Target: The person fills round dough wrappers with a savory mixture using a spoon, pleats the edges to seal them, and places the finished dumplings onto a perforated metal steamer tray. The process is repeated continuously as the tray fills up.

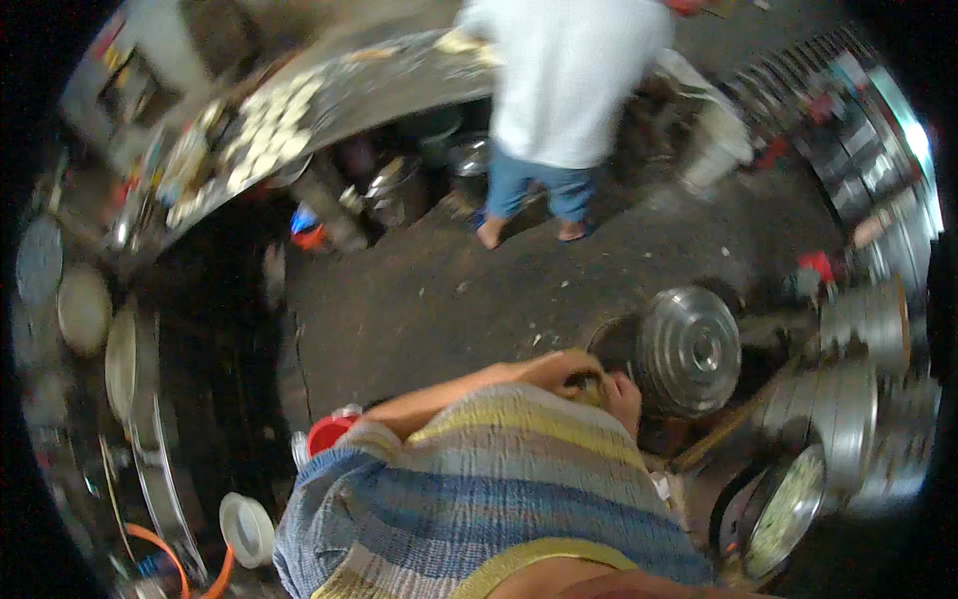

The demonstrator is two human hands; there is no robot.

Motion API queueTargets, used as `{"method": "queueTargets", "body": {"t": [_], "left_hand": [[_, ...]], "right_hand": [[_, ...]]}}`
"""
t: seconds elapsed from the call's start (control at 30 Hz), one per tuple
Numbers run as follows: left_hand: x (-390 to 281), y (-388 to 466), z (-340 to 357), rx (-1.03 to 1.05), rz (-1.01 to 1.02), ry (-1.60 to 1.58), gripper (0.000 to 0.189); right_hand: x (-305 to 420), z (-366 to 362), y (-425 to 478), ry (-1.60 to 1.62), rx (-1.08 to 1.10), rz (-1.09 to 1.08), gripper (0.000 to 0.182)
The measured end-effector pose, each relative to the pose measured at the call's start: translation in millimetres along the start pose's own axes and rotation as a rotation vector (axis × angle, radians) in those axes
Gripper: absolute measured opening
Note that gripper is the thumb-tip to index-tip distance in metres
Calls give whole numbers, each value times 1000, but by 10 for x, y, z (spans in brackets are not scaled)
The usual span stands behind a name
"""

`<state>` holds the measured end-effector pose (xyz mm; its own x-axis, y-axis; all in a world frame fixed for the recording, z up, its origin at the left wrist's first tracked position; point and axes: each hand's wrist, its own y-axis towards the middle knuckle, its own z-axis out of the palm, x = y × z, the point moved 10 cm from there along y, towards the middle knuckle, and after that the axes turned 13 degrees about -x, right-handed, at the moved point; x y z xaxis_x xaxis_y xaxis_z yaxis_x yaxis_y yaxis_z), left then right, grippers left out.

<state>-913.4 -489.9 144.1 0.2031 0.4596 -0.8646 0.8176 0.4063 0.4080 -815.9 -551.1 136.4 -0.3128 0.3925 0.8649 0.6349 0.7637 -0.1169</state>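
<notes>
In front of my waist, my left hand (563,369) and my right hand (623,397) are close together. Between them shows a small yellowish-green thing (593,391), too blurred to name. Which hand holds it I cannot tell, since my striped shirt (516,449) hides part of both. Just to the right of my right hand stands a round ridged metal lid (692,352), tilted on its edge. A red container (329,432) shows beside my left elbow.
Ahead, a person in a white shirt (576,82) faces a long counter (374,101) bearing several flat dough rounds (277,120). At right are large metal pots (819,419) and a pan of chopped pale-green food (786,509). A white tub (247,529) is at lower left.
</notes>
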Motion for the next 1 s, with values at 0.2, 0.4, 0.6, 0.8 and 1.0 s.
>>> {"method": "queueTargets", "body": {"t": [0.2,0.4,0.6,0.8,1.0], "left_hand": [[-70,-1120,-2865,-839,-89,596,15],[26,-2682,-4706,-1277,-275,831,16],[393,-4352,-5850,-1695,-655,665,15],[-594,-5495,-6536,-1825,-808,486,22],[-1188,-7380,-6256,-1606,-1482,692,27]], "right_hand": [[1976,2660,80,29,444,-433,18],[3066,4760,-62,106,955,-482,16],[3801,6892,-83,53,1449,-476,13],[4695,8230,-1381,-245,2010,-472,12],[5557,9418,-3013,-270,2210,-625,13]]}}
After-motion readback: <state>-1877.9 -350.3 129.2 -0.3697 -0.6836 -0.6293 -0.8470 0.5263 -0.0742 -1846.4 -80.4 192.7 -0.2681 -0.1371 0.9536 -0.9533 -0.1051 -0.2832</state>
